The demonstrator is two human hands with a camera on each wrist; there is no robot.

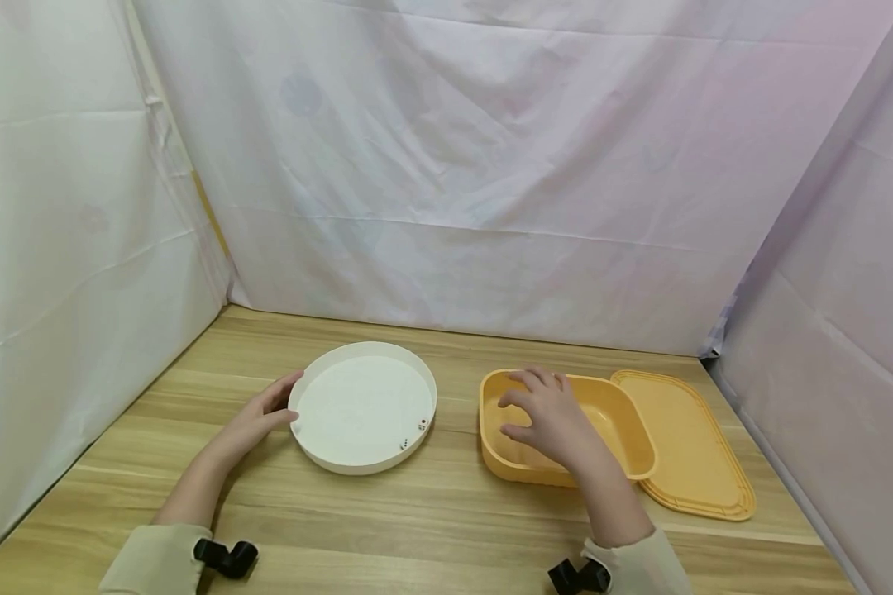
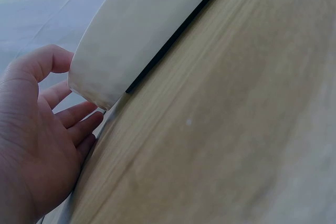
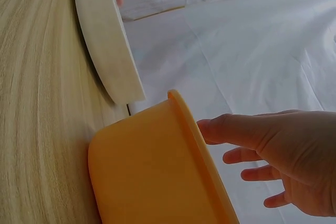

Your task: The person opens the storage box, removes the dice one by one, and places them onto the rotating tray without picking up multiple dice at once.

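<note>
- The left hand (image 1: 256, 417) lies on the wooden table (image 1: 432, 512) against the left side of the round white tray (image 1: 365, 406), fingers straight and relaxed, with the thumb up at the rim.
- In the left wrist view that hand (image 2: 37, 140) shows its palm open, fingertips (image 2: 89, 121) just beside the tray's outer wall (image 2: 142, 30); whether they actually touch it is hard to tell from this angle.
- The white tray sits flat on the table, left of centre, and two tiny dark specks lie inside it near its right wall (too small to identify).
- The right hand (image 1: 546, 417) hovers over the orange tub (image 1: 625, 430), fingers spread and loosely bent, gripping nothing.
- From the right wrist view the hand (image 3: 286, 156) is above the tub's rim (image 3: 197, 145), with the thumb close to the rim and the other fingers apart in the air.
- The orange tub stands right of the white tray, with a gap of bare table between them.
- The orange lid (image 1: 695, 446) lies flat on the table, and the tub's right edge overlaps it.
- White cloth (image 1: 446, 165) hangs behind and on both sides of the table.
- Both sleeves are pale, each with a black mount at the wrist.
</note>
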